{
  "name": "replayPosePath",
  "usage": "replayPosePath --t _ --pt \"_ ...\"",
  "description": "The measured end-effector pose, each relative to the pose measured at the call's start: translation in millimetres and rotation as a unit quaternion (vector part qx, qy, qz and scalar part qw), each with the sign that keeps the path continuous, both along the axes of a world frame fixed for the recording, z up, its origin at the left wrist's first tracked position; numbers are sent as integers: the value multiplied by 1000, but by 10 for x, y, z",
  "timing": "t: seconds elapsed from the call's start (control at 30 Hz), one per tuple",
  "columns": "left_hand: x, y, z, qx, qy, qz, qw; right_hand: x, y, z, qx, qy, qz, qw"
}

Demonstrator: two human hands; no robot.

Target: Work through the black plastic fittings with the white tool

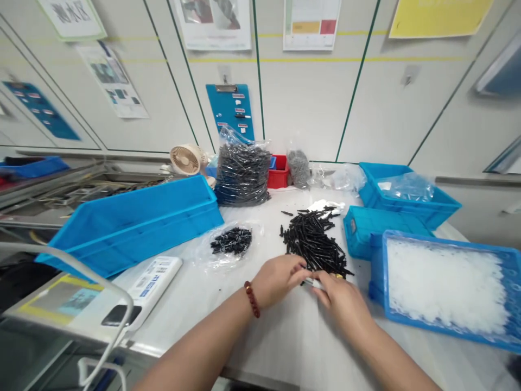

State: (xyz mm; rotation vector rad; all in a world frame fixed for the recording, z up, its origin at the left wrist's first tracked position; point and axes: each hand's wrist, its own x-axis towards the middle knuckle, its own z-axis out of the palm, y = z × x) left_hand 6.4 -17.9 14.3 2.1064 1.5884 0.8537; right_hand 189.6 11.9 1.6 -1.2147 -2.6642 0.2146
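My left hand (277, 279), with a red bead bracelet at the wrist, and my right hand (342, 297) meet over the white table (285, 336), just below a pile of small black plastic rods (313, 243). Both hands pinch together around a small whitish piece (312, 282) with a dark end between the fingertips. My right hand wears a ring. A blue bin full of small clear white pieces (443, 285) stands right of my right hand.
A clear bag with a few black parts (231, 241) lies left of the pile. A long blue tray (134, 222) leans at left. A big bag of black rods (243, 174), a small fan (185, 159), a red box (279, 176) and more blue bins (407, 195) stand behind.
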Motion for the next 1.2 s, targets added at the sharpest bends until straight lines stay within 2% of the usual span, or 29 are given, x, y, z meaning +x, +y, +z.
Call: replayPosePath --t 0.03,0.1,0.2,0.27,0.33,0.43,0.5,0.57,0.63,0.7,0.77,0.87,1.0,1.2 --pt "52 2 -45 -26 -1 -36 999 -1 -4 11 -5 -8 1 1000" --pt "66 20 -114 -59 -12 -67 996 24 11 37 -7 1 16 1000" --pt "-48 64 -132 -126 -104 -25 986 109 74 86 39 93 6 995" --pt "-122 87 -105 -166 -197 3 966 164 119 107 76 201 -46 976" --pt "-138 95 -84 -189 -280 -6 941 193 147 98 40 332 -99 937" --pt "-55 84 -102 -217 -341 -62 913 192 159 39 -147 503 -116 844" --pt "22 66 -128 -239 -334 -98 906 184 151 2 -247 557 -94 787" --pt "79 41 -137 -246 -291 -139 914 178 130 0 -277 569 -72 771" --pt "106 11 -116 -197 -238 -156 938 164 93 37 -258 554 -49 790" --pt "115 -21 -73 -118 -227 -135 957 127 46 91 -230 515 -16 826" --pt "125 -48 -28 -71 -256 -123 956 70 2 133 -207 456 22 865" --pt "164 -72 16 -52 -275 -164 946 -16 -38 138 -169 385 59 905" --pt "234 -82 49 1 -250 -186 950 -93 -72 72 -131 343 79 927" --pt "251 -65 72 16 -283 -217 934 -190 -125 1 -115 326 119 931"
